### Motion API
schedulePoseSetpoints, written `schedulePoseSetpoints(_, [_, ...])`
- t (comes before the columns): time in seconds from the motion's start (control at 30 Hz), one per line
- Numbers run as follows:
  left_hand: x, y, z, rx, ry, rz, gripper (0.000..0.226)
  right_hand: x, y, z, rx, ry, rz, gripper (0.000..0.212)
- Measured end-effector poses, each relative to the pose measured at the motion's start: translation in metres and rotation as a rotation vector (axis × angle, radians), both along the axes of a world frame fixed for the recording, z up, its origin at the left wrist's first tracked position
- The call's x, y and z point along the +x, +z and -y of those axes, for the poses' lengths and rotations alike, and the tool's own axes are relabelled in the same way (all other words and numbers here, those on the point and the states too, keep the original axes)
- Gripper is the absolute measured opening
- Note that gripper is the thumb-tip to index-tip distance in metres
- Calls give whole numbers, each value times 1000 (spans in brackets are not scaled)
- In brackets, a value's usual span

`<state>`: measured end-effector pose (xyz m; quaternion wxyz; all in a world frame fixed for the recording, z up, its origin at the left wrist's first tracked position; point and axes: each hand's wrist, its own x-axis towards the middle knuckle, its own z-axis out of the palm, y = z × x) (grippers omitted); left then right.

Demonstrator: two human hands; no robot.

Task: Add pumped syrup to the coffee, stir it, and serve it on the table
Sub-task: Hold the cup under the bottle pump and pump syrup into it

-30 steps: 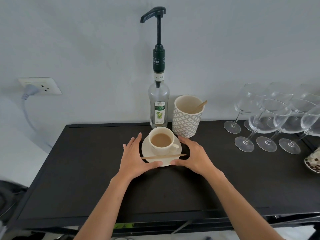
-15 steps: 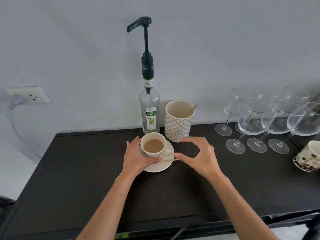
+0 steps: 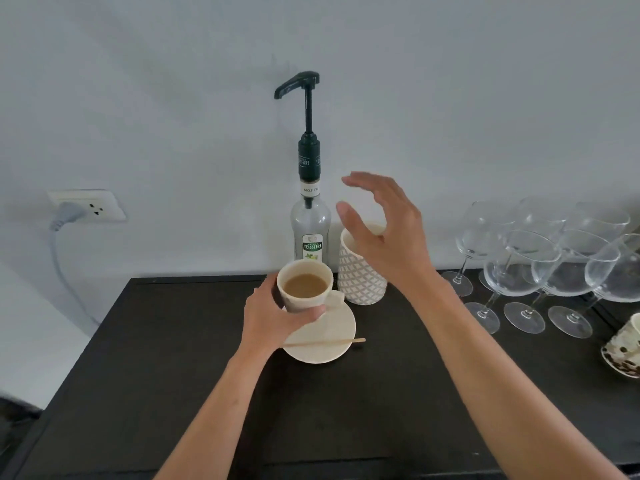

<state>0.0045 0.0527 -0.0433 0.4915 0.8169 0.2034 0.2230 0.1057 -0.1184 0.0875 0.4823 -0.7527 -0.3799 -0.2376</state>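
My left hand [image 3: 270, 317] grips a cream cup of milky coffee [image 3: 304, 285], held just above the far edge of its cream saucer [image 3: 325, 336]. A thin wooden stir stick [image 3: 325, 342] lies across the saucer's near side. Behind the cup stands a clear syrup bottle [image 3: 311, 233] with a tall dark green pump [image 3: 302, 85], its spout pointing left. My right hand [image 3: 384, 230] is raised in the air to the right of the bottle, fingers spread and curved, holding nothing. It covers part of a patterned white holder.
The patterned white holder [image 3: 360, 282] stands beside the bottle on the black table [image 3: 173, 375]. Several wine glasses [image 3: 550, 265] crowd the back right. A spotted cup [image 3: 623, 348] sits at the right edge. A wall socket [image 3: 88, 206] with a grey plug is on the left.
My left hand has lifted the cup off the saucer toward the bottle. My right hand let go of the saucer and rose up beside the pump bottle.
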Motion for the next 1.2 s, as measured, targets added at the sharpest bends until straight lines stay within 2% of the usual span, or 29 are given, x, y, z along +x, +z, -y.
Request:
schedulePoseSetpoints(0.1, [2,38,-4,45,12,116,72,17,40,-30,-69,32,103,39])
schedulePoseSetpoints(0.27, [19,107,-20,121,70,215,73,44,97,-61,-248,70,141,44])
schedulePoseSetpoints(0.4, [36,153,-32,177,136,256,78,60,109,-67,-341,114,180,44])
schedulePoseSetpoints(0.53, [52,184,-44,206,177,258,64,69,108,-68,-340,167,151,51])
schedulePoseSetpoints(0.87, [65,207,-52,243,167,248,76,78,103,-74,-243,167,162,46])
schedulePoseSetpoints(1.2, [70,203,-51,264,167,246,70,71,103,-74,-230,179,155,49])
